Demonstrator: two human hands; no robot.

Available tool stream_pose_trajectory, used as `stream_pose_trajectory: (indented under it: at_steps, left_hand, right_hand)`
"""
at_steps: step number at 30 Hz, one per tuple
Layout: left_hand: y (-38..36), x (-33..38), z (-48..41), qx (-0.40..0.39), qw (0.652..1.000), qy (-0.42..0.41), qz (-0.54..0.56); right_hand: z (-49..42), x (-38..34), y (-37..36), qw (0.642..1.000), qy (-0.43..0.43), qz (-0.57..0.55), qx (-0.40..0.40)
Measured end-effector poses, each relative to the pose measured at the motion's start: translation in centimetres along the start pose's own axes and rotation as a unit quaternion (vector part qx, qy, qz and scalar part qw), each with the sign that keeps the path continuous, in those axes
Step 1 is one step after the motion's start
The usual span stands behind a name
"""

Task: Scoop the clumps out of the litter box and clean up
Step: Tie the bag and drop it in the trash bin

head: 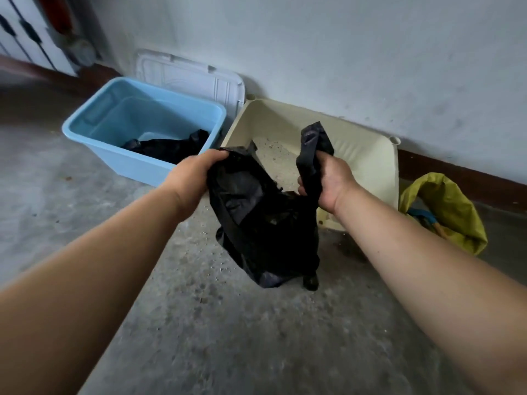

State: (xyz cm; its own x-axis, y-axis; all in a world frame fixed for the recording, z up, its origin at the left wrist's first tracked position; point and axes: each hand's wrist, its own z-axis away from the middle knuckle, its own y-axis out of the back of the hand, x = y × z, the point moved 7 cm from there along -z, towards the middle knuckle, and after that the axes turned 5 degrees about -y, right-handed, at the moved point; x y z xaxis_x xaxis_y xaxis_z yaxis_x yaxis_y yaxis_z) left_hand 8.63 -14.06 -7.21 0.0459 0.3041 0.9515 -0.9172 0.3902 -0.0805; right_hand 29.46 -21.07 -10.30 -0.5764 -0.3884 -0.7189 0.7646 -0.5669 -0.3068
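Hands spread the black bag mid-frame — left hand and right hand each clenched on a handle, probably opening its mouth for clumps; litter box lies just behind, against the wall; blue tub upper left.

Both bare forearms reach forward from the lower corners and point inward to the middle. The left grip is curled, back of hand up, on the upper edge of the bag. The right grip is closed as a fist around its handle.
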Motion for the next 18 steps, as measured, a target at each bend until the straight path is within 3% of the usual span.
stream_pose_trajectory:
  at_steps: [1, 3, 7, 9, 11, 12, 14, 17, 18]
  left_hand:
    - [-0.4, -1.0, 0.1, -0.002, 0.993, 0.046, 0.108]
    - [-1.3, -2.1, 0.4, -0.010, 0.978, 0.092, 0.186]
    - [-2.2, -1.0, 0.6, -0.040, 0.994, 0.028, 0.099]
    - [-3.4, -0.4, 0.9, -0.101, 0.986, 0.034, 0.128]
    - [-4.5, -0.2, 1.2, -0.160, 0.968, 0.039, 0.188]
    - [-4.7, -0.2, 1.1, -0.174, 0.964, 0.025, 0.198]
    - [-4.4, -0.8, 0.7, -0.187, 0.972, -0.013, 0.142]
    - [-4.5, -2.9, 0.9, -0.204, 0.977, -0.028, -0.059]
    - [-4.5, -2.8, 0.8, -0.177, 0.980, -0.036, -0.088]
  right_hand:
    - [0.1, 0.1, -0.6, 0.999, -0.002, 0.027, -0.019]
    - [1.0, 0.1, -2.5, 0.992, 0.016, 0.086, -0.091]
    - [3.3, 1.0, -6.9, 0.925, 0.086, 0.211, -0.303]
    - [2.7, 0.9, -7.6, 0.910, 0.149, 0.289, -0.259]
    - [2.2, -1.0, -7.1, 0.945, 0.173, 0.223, -0.168]
    - [2.1, -1.9, -7.1, 0.962, 0.154, 0.154, -0.163]
    - [1.5, -2.7, -7.2, 0.977, 0.093, 0.030, -0.188]
    - [1.6, -2.6, -8.0, 0.975, 0.052, 0.020, -0.216]
    - [1.6, -2.3, -8.3, 0.976, 0.042, 0.023, -0.214]
